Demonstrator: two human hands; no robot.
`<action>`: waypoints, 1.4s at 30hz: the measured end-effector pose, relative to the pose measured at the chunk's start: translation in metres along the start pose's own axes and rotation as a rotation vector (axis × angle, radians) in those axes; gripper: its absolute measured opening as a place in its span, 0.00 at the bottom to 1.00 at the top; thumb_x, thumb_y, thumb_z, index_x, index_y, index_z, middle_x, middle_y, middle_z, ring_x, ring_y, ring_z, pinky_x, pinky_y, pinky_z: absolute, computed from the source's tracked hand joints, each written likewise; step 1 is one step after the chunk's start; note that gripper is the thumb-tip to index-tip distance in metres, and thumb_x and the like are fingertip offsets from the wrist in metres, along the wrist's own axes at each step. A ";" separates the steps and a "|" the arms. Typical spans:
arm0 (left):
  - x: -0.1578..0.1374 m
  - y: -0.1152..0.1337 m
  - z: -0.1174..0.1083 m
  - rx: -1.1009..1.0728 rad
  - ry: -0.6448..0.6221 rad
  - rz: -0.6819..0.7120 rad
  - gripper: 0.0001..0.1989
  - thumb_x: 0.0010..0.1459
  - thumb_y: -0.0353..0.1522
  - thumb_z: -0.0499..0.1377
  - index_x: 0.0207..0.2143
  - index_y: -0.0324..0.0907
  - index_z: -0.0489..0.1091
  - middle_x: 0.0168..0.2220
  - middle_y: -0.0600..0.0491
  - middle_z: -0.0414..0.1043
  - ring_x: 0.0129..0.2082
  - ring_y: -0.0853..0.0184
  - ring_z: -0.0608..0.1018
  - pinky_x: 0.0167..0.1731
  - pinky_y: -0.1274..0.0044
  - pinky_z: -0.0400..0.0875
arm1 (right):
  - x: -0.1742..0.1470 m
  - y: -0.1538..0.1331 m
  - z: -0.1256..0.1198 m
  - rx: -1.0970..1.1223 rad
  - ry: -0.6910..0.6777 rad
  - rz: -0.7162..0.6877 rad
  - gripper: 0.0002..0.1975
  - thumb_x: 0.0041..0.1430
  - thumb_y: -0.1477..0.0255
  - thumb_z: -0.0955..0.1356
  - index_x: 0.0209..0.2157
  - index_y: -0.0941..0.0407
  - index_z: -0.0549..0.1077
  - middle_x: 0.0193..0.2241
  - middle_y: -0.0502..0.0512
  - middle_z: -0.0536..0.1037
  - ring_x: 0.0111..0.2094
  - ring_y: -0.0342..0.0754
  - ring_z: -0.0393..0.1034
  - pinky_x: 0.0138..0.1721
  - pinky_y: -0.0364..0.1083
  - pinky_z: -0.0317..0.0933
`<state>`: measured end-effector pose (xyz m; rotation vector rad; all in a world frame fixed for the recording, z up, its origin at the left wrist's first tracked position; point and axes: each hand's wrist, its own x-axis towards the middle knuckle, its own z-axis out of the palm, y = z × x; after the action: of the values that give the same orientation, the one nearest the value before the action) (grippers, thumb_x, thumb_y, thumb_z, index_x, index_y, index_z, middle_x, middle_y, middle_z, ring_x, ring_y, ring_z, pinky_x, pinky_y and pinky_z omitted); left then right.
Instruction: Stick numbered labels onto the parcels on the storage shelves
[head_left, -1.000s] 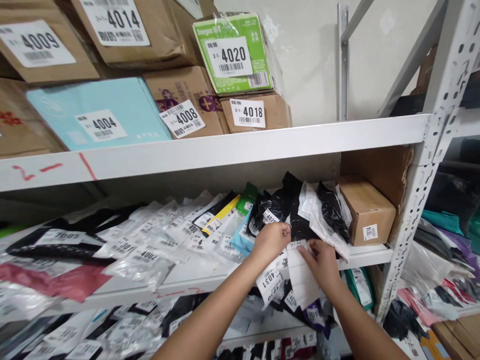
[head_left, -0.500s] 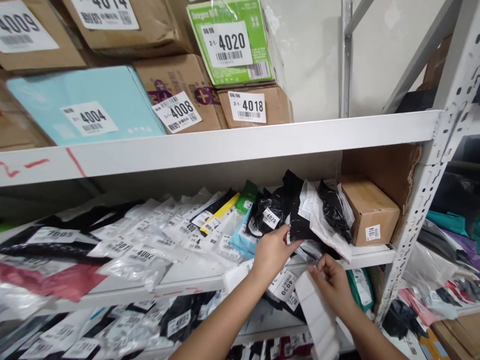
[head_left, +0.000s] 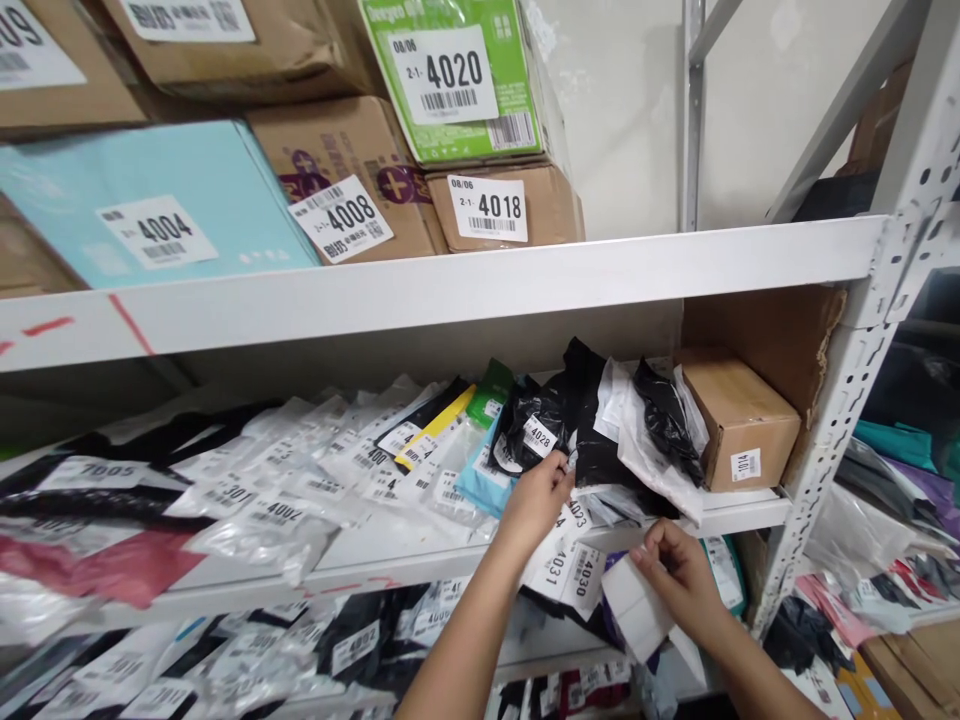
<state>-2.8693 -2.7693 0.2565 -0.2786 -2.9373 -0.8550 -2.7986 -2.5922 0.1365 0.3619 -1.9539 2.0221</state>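
My left hand is closed, fingertips pinched at the lower edge of a black parcel labelled 4028. Printed number labels, 4030 and 4031 among them, hang under this hand in front of the shelf edge; the palm side is hidden. My right hand pinches a blank white paper strip between thumb and fingers, below the shelf edge. Beside the left hand lie a light blue parcel and a larger black parcel. White and black bags are heaped to the right.
Clear bagged parcels cover the middle shelf to the left. A small carton stands at its right end. Above, the upper shelf beam carries labelled boxes. A perforated upright bounds the right side. More bags lie below.
My left hand has shifted slightly left and showed more of the hanging labels. The white strip in my right hand has swung up and looks shorter. The view has turned slightly right.
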 end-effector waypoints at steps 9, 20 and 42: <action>-0.095 -0.003 0.036 -0.521 0.656 0.062 0.14 0.52 0.43 0.64 0.34 0.46 0.67 0.18 0.63 0.64 0.17 0.72 0.69 0.20 0.81 0.64 | -0.009 0.000 -0.043 0.412 0.103 0.201 0.16 0.47 0.61 0.75 0.33 0.53 0.70 0.22 0.45 0.69 0.22 0.41 0.59 0.24 0.40 0.54; -0.083 0.063 0.141 -0.962 0.715 0.113 0.16 0.58 0.46 0.60 0.32 0.43 0.68 0.17 0.62 0.65 0.16 0.74 0.69 0.20 0.83 0.67 | -0.059 -0.030 -0.063 0.039 0.008 0.177 0.25 0.46 0.60 0.77 0.45 0.53 0.75 0.30 0.50 0.77 0.28 0.44 0.67 0.29 0.41 0.61; -0.124 0.113 0.194 -0.618 -0.252 0.117 0.15 0.49 0.31 0.63 0.42 0.43 0.78 0.46 0.46 0.80 0.49 0.56 0.78 0.54 0.66 0.69 | -0.075 -0.018 -0.195 0.224 0.096 0.098 0.27 0.40 0.44 0.74 0.22 0.54 0.72 0.19 0.51 0.75 0.21 0.46 0.66 0.24 0.45 0.62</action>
<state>-2.7288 -2.5899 0.1378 -0.6210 -2.7349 -1.8049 -2.7161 -2.4001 0.1166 0.2176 -1.7238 2.2835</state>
